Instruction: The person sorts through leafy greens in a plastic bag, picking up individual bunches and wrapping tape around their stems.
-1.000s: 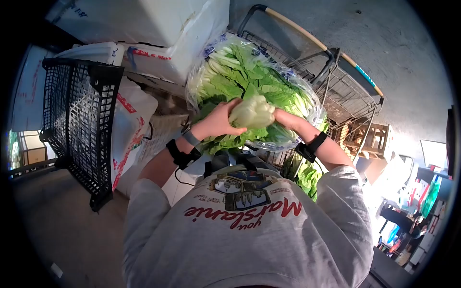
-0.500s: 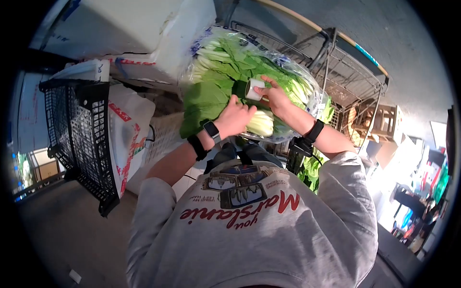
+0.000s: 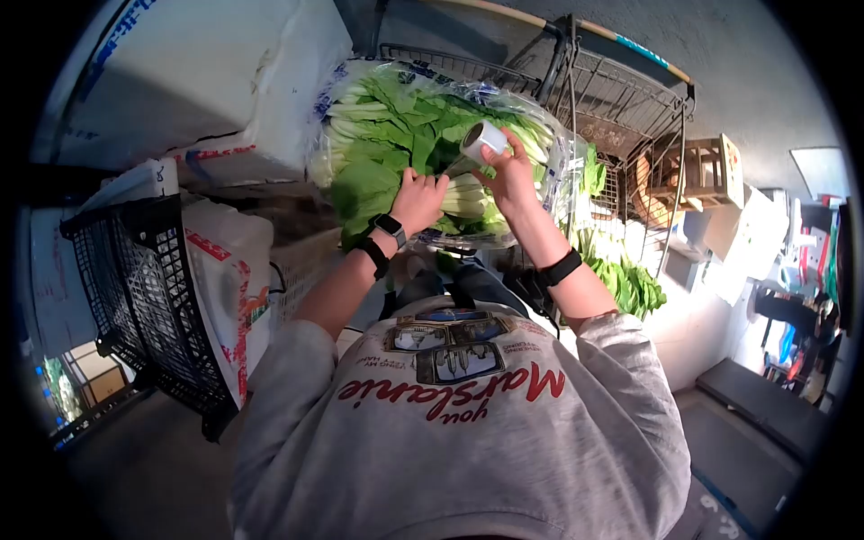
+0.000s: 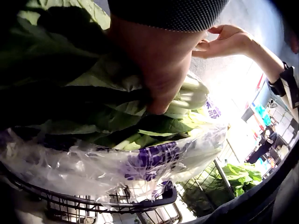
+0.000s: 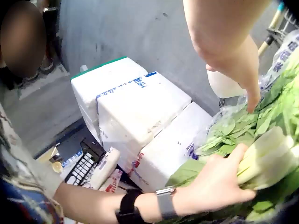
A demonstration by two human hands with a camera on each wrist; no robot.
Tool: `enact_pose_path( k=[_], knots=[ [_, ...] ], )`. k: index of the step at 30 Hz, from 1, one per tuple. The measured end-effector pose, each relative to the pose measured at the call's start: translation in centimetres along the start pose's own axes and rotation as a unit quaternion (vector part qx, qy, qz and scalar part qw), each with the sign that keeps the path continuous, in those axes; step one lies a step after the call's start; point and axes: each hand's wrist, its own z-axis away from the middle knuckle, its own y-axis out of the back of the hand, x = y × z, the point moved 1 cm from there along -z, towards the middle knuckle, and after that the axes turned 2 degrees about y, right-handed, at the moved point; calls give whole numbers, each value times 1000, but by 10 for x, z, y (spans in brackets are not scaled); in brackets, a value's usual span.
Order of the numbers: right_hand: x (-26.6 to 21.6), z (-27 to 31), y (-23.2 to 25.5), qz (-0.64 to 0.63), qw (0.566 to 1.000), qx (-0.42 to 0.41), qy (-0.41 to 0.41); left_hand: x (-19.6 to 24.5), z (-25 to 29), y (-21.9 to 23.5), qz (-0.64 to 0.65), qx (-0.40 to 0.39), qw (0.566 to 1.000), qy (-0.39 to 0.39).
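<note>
My left hand [image 3: 418, 200] grips a bunch of leafy greens with pale thick stems [image 5: 268, 158], its dark leaves spreading to the left in the head view. My right hand [image 3: 511, 180] holds a white roll of tape [image 3: 484, 142] up over the stems, fingers and thumb around its side. A thin translucent strip shows between the roll and the bunch. Both hands are above a heap of similar greens [image 3: 378, 121] lined with clear, blue-printed plastic [image 4: 154, 161]. In the right wrist view the roll is partly hidden behind my right hand.
The heap sits in a wire cart [image 3: 621, 108] with a long handle. White foam boxes [image 5: 140, 107] stack on the left, beside a tilted black plastic crate [image 3: 135, 279]. More greens [image 3: 630, 283] hang at the right, near a wooden crate [image 3: 702, 171].
Both hands were on the bunch, pale base upward; then my right hand came up with the roll. Now the roll is slightly higher and further from my left hand, which still grips the bunch.
</note>
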Motion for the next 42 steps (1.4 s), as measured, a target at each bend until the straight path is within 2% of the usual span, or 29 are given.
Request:
enact_pose_path(
  k=[3,6,7,9,13,15,17,18,19,21,23,25,27,29,30,31,32,33,34,35,36,37,38,39,41,42],
  knots=[
    [-6,0,1,-21,1000,1,7,-5,2,1,18,-2,1000,-1],
    [-9,1,1,-56,998,18,6,-7,6,1,39,72,997,15],
    [-9,1,2,-69,997,30,4,-8,6,1,33,71,997,2],
    [-8,3,3,-71,996,44,23,-7,2,-1,73,35,994,68],
    [-3,21,-9,59,997,-31,36,-5,-5,-1,53,15,995,85],
    [6,39,-18,59,987,-113,100,-7,-9,-1,34,9,996,86],
    [10,57,-19,104,976,-166,95,-14,-12,4,89,3,993,75],
    [10,66,-16,104,972,-188,90,-15,-12,23,154,14,981,118],
    [9,74,-11,103,969,-210,84,-16,-12,50,186,-36,967,167],
    [7,84,6,148,954,-242,95,-36,-15,49,192,0,957,215],
    [1,87,22,190,938,-273,103,-46,-12,67,200,13,956,216],
    [-6,88,32,204,930,-301,54,-55,-9,73,344,51,924,159],
    [-17,84,36,222,918,-322,68,-57,-3,77,380,43,909,166],
    [-29,77,35,235,906,-346,64,-54,4,82,495,56,858,124],
    [-35,72,34,301,878,-361,84,-53,6,83,494,55,858,125],
    [-39,68,33,300,878,-362,82,-53,7,83,554,26,822,129],
    [-42,66,32,361,844,-387,82,-52,9,83,610,-3,782,132],
    [-44,66,29,420,806,-409,81,-52,11,86,609,-3,782,134],
    [-43,63,25,496,755,-395,168,-52,13,89,633,-44,761,137],
    [-44,60,22,497,754,-396,168,-51,14,92,656,-84,737,139],
    [-46,57,18,616,659,-381,202,-46,15,98,657,-82,736,141],
    [-47,55,14,721,548,-357,231,-37,17,105,631,-59,769,86],
    [-48,54,8,735,517,-360,251,-31,17,111,602,-35,797,32],
    [-41,48,10,735,514,-364,250,-27,16,114,603,-33,797,35],
    [-21,31,17,751,412,-368,362,-23,15,119,602,-57,796,22],
    [-20,32,15,752,450,-374,303,-22,13,124,604,-53,795,24]
  ],
)
